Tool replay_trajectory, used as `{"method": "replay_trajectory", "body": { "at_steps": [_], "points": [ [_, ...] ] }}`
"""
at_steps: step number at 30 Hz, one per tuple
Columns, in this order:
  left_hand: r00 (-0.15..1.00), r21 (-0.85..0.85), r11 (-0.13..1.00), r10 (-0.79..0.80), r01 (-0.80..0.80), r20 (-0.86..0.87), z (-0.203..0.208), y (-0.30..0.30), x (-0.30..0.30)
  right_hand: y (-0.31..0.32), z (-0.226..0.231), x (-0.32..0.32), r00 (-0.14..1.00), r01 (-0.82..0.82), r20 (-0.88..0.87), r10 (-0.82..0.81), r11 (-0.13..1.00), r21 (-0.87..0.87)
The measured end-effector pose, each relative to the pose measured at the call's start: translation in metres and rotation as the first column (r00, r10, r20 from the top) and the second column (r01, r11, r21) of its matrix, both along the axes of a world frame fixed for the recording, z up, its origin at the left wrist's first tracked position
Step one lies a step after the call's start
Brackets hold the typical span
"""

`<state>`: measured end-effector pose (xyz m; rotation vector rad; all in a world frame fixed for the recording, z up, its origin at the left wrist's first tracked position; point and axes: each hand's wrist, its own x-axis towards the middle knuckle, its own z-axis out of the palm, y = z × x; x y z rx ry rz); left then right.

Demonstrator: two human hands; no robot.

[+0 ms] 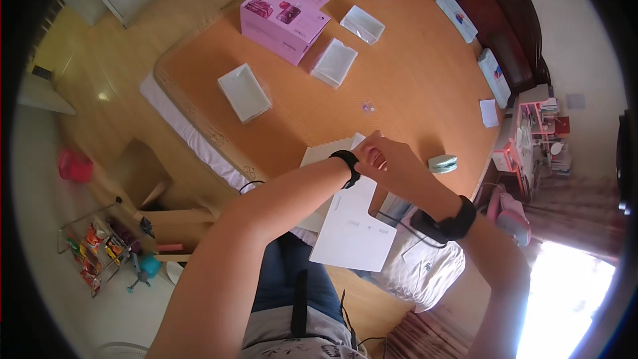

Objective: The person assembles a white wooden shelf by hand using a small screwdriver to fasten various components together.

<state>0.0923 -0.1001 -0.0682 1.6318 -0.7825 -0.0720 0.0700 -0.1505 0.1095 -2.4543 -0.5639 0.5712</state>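
My left hand, with a black band at its wrist, meets my right hand over the near part of the bed. The fingers of my right hand are curled in against the left, and whatever they hold, if anything, is hidden. Most of the left hand's fingers are covered by the right, so their pose does not show. Just below both hands lies a white cut-out card sheet, its upper part passing under them. Whether either hand grips it I cannot tell. A black watch sits on my right wrist.
On the orange bed mat stand a pink printed box and white trays in clear film. A pale green pouch lies to the right. An open cardboard box is on the floor at left.
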Motion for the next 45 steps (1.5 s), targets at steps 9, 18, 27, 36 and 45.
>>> {"method": "replay_trajectory", "body": {
  "at_steps": [9,18,27,36,45],
  "points": [
    [0.959,-0.316,0.938,-0.207,0.138,-0.195,-0.025,-0.005,0.008,0.011,-0.009,0.001,0.942,0.109,-0.299,-0.150,0.983,-0.151],
    [0.958,0.254,0.956,-0.072,0.146,-0.278,0.031,0.013,0.013,0.002,-0.011,-0.052,0.925,0.380,-0.067,-0.374,0.917,0.119],
    [0.985,0.385,0.923,0.075,-0.008,-0.158,0.039,0.003,0.009,0.016,-0.047,-0.096,0.772,0.609,-0.017,-0.636,0.732,0.305],
    [0.987,0.410,0.912,0.084,-0.021,-0.138,0.050,0.006,0.004,0.020,-0.039,-0.103,0.773,0.577,0.074,-0.630,0.746,0.332],
    [0.978,0.278,0.956,0.137,-0.090,-0.155,0.037,0.003,0.002,0.021,-0.044,-0.109,0.805,0.547,0.050,-0.591,0.771,0.326]
  ]
}}
